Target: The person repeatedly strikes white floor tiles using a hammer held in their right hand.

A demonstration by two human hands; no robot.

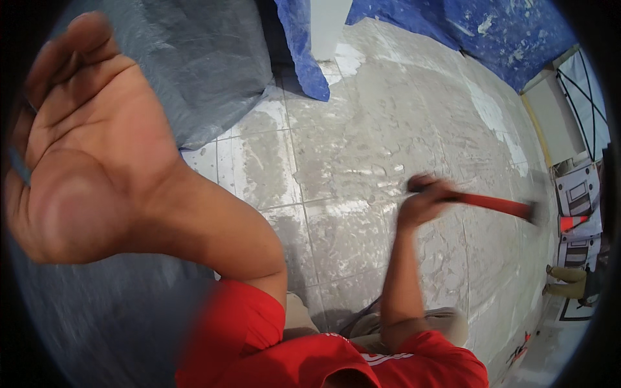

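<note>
My left hand (97,149) is raised close on the left, its bare palm in full view. The fingers bend a little toward the left rim, where their tips are partly hidden; I see nothing in the palm. My right hand (424,204) is closed around the grip of a hammer (495,202) with a red handle. The hammer lies nearly level above the floor, its dark head to the right and smeared by motion. Below both hands spreads a grey tiled floor (362,155), its surface rough with whitish patches and residue.
Grey plastic sheeting (194,71) covers things at the left. A paint-spattered blue tarp (479,32) hangs across the back, beside a white post (328,32). Along the right stand panels, an orange cone (572,223) and another person (572,281). Red-handled tools (519,348) lie at the lower right.
</note>
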